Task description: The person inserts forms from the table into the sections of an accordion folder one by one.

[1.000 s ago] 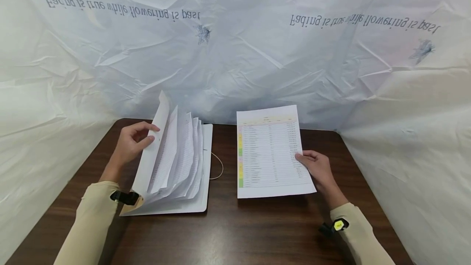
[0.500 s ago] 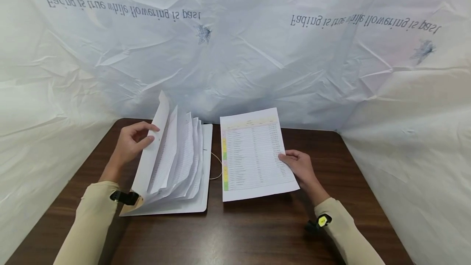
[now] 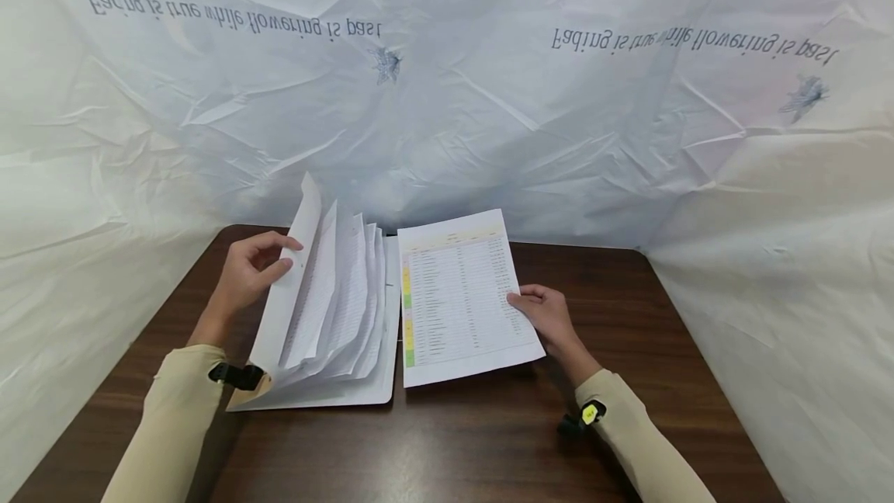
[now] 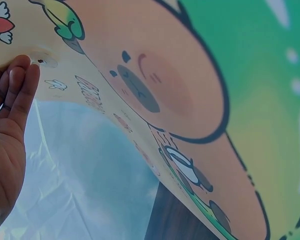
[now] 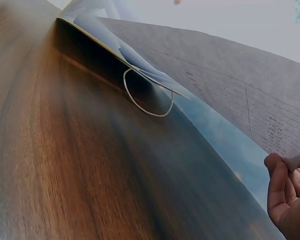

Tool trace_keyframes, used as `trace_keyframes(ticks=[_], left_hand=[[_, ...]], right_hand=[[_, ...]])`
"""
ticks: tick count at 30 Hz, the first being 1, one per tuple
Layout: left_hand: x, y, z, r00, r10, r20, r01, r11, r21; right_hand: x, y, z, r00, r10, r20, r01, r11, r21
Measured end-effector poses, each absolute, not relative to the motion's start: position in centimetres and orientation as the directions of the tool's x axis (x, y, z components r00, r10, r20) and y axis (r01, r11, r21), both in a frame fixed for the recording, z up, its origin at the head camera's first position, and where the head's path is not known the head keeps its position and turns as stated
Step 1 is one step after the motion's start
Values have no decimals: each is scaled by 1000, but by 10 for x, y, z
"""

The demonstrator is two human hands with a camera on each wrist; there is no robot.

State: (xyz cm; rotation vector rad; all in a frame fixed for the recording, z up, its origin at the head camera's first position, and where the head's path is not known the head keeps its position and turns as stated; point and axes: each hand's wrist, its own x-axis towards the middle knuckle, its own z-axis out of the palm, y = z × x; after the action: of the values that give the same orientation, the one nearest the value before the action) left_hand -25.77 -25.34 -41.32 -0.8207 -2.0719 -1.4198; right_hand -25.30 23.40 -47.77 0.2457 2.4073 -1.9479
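Note:
On the left of the table, a folder (image 3: pixel 382 386) stands spread, with several printed sheets (image 3: pixel 345 301) fanned inside it. My left hand (image 3: pixel 251 266) pinches the edge of its raised cover (image 3: pixel 282 313) between thumb and fingers. Cartoon animal print fills the cover's outer face (image 4: pixel 160 65) in the left wrist view. My right hand (image 3: pixel 548 317) pinches the right edge of a printed paper (image 3: pixel 457 293), which has a table and a coloured strip down its left side. This paper is tilted slightly, its left edge beside the folder. From the right wrist I see its underside (image 5: pixel 215 65).
A thin elastic cord (image 5: pixel 145 113) loops out from the folder's edge; the paper hides most of it in the head view. The dark wooden table (image 3: pixel 419 456) is bordered by wrinkled pale sheeting (image 3: pixel 447 115) at the back and sides.
My right hand has carried the printed paper leftward to the folder's right edge, the paper turning slightly. The left hand and the folder cover have stayed in place.

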Motion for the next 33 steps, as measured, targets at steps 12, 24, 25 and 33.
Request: trace_keyframes(ticks=[12, 24, 25, 33], left_hand=[[-263, -257, -420, -700, 189, 689, 710, 291, 641], [-253, -250, -408, -680, 216, 701, 731, 271, 626], [-255, -251, -410, -679, 217, 702, 733, 270, 625], [-267, -260, -425, -701, 197, 686, 711, 276, 647]], right_hand=[[-262, 218, -488, -987, 73, -143, 155, 202, -967], [-267, 206, -490, -989, 47, -138, 146, 231, -962], [-268, 206, -490, -990, 47, -135, 142, 234, -962], [-274, 202, -485, -993, 26, -118, 121, 229, -966]])
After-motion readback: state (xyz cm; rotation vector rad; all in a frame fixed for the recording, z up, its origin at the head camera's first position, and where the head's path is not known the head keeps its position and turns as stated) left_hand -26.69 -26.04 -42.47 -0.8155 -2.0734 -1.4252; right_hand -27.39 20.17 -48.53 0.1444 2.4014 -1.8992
